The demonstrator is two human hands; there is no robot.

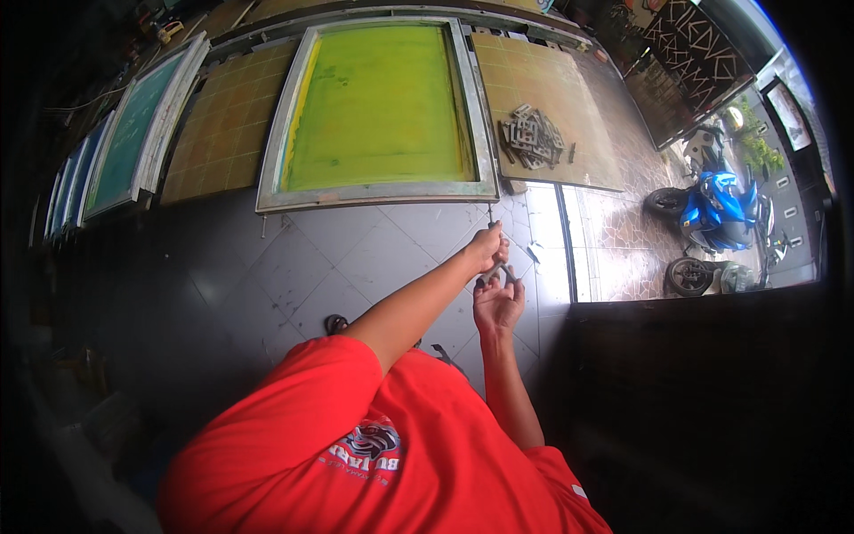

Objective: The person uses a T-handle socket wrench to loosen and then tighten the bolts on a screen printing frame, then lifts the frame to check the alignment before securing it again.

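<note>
A screen frame with a yellow-green mesh [374, 107] and grey metal border lies near the front of a long bench. A thin metal rod [490, 211] hangs below its front right corner. My left hand [488, 249] is closed just below that rod, around a part of it or a tool that I cannot make out. Just below, my right hand [498, 303], palm up, grips a small greyish metal piece [504, 272] with its curled fingers; the piece reaches up to my left hand.
Teal-meshed frames [133, 133] stand left along the bench, beside tan boards [222, 116]. Metal pieces [532, 133] are piled on the right board [587, 165]. A grey tiled floor [302, 258] lies below. A blue motorbike [716, 200] stands outside at right. A dark surface [676, 374] fills the lower right.
</note>
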